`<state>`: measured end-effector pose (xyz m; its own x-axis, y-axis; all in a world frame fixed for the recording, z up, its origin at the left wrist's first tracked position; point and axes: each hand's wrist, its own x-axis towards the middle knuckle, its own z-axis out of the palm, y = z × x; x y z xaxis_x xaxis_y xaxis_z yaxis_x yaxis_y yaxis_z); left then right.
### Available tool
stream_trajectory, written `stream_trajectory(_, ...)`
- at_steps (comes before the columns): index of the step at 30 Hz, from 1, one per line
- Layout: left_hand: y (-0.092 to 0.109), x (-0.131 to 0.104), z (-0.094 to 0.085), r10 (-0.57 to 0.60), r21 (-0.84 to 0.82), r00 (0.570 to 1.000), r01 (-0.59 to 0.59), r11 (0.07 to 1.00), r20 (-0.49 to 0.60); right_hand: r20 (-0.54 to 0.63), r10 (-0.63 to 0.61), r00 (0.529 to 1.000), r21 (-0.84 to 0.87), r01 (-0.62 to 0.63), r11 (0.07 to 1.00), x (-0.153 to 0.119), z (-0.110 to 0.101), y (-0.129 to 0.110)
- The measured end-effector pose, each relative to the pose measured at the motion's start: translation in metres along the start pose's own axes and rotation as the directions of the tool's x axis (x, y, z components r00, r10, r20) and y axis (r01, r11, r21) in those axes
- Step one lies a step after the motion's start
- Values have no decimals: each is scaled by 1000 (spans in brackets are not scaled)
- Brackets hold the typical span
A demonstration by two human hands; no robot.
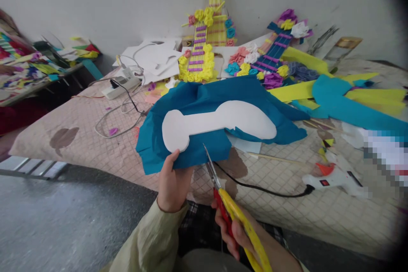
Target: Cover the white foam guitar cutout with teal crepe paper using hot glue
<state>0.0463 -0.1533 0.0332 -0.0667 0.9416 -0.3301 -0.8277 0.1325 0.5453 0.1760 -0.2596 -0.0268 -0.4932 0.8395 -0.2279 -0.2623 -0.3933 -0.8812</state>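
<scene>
Left grip [171, 182] pinches one teal sheet [204, 97]; right [236, 231] holds one scissors [234, 208].

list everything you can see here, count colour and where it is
white foam cutout: 1, white, lying on the teal paper, centre
teal paper sheet: 1, teal, on the bed under the cutout
scissors: 1, red and yellow handles, blades at the teal sheet's lower edge
glue gun: 1, white with orange tip, right on the bed, black cord attached
decorated guitar shapes: 2, yellow and blue with paper flowers, by the wall
yellow and teal paper strips: several, right rear
power strip: 1, white, left rear with cables
quilted bed cover: 1, beige
left hand: holds the teal sheet's edge
right hand: grips the scissors
</scene>
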Motion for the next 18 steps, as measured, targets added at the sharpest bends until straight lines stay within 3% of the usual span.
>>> stream_trajectory(4,1,0,1,6,24,1000,-5,1000,-15,-28,19,999,13,-18,1000,1,5,-7)
stream_trajectory(10,2,-1,3,-6,16,998,7,1000,-58,-126,170,977,101,-158,982,4,12,-10)
stream_trajectory(14,1,-1,2,13,34,999,-12,999,-42,26,248,968,220,-248,944,7,1,6)
stream_trajectory(18,2,-1,2,21,41,999,-19,999,-33,143,245,959,264,-276,924,8,-13,18)
